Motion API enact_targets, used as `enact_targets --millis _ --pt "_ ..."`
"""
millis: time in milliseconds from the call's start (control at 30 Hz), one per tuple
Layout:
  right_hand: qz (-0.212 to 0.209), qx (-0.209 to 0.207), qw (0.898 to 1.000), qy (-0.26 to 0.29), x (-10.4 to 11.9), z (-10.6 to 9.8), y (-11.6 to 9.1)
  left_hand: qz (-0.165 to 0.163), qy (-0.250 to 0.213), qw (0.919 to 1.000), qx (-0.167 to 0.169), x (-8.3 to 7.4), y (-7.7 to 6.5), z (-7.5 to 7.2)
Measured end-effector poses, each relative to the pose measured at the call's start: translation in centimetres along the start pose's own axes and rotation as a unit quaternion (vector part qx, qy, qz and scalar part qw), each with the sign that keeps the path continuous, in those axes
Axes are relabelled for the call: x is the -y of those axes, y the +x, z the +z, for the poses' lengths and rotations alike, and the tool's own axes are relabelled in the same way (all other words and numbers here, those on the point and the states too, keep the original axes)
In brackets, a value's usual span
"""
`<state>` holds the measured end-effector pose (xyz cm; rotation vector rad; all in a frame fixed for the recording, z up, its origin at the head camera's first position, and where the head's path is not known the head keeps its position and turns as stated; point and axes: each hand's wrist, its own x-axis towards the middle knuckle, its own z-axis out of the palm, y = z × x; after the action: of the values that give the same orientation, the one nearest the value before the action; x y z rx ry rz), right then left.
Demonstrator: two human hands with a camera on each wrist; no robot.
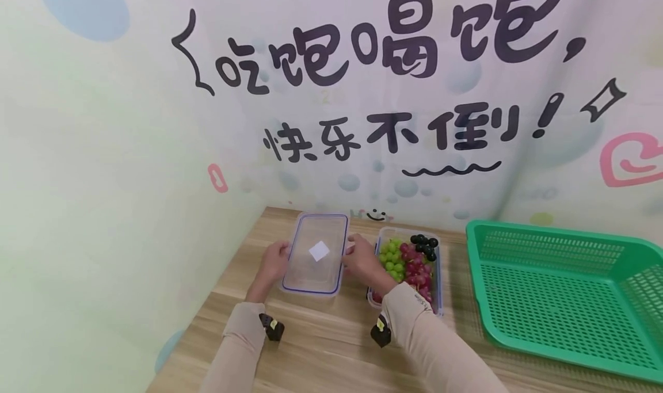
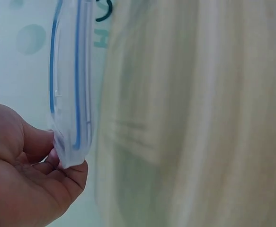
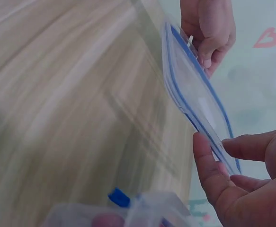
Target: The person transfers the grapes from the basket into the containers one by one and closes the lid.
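Observation:
A clear plastic lid point(image 1: 316, 272) with a blue seal line and a small white label point(image 1: 319, 251) is held above the table between both hands. My left hand point(image 1: 271, 264) pinches its left edge; in the left wrist view the thumb and fingers close on a clear side flap. On the opposite edge, my right hand point(image 1: 364, 260) grips the lid between thumb and fingers, as the right wrist view shows. Just right of that hand stands a clear container point(image 1: 439, 289) with green grapes point(image 1: 392, 259), red grapes point(image 1: 414, 266) and dark grapes point(image 1: 426, 245). My right forearm hides part of it.
A large green plastic basket point(image 1: 479, 301) stands on the right of the wooden table point(image 1: 305, 347). A printed curtain point(image 1: 331, 105) rises behind the table and along its left side.

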<state>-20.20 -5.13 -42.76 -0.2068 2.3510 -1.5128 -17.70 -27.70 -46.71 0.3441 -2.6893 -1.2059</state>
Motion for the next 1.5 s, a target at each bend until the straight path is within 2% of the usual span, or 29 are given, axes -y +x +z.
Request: enact_targets --millis 100,233,367,667,900,1233,1500 --pt "0.003 -0.005 1.000 0.023 0.1 -0.7 0.2 0.017 -0.008 0.9998 -0.004 -0.7 0.1 0.0" --pt "0.007 -0.015 0.999 0.045 0.1 -1.8 0.5 0.020 -0.027 0.9994 0.001 -1.9 0.2 -0.1" --pt "-0.010 -0.024 0.998 0.057 0.0 -3.1 0.7 0.027 -0.049 0.9984 0.003 -3.0 0.4 0.0" --pt "-0.022 -0.034 0.998 0.040 0.3 -5.5 0.7 0.063 -0.081 0.9947 -0.011 -5.5 1.0 0.0" --pt "-0.023 -0.036 0.999 0.029 0.8 -7.2 0.4 0.066 -0.097 0.9930 -0.015 -7.0 1.1 0.2" --pt "-0.039 -0.045 0.997 0.054 0.8 -9.6 0.2 0.065 -0.109 0.9919 -0.011 -8.8 1.2 1.0" --pt "-0.069 -0.081 0.994 0.035 0.8 -11.6 -0.3 0.115 -0.116 0.9862 -0.022 -10.8 1.2 1.6"
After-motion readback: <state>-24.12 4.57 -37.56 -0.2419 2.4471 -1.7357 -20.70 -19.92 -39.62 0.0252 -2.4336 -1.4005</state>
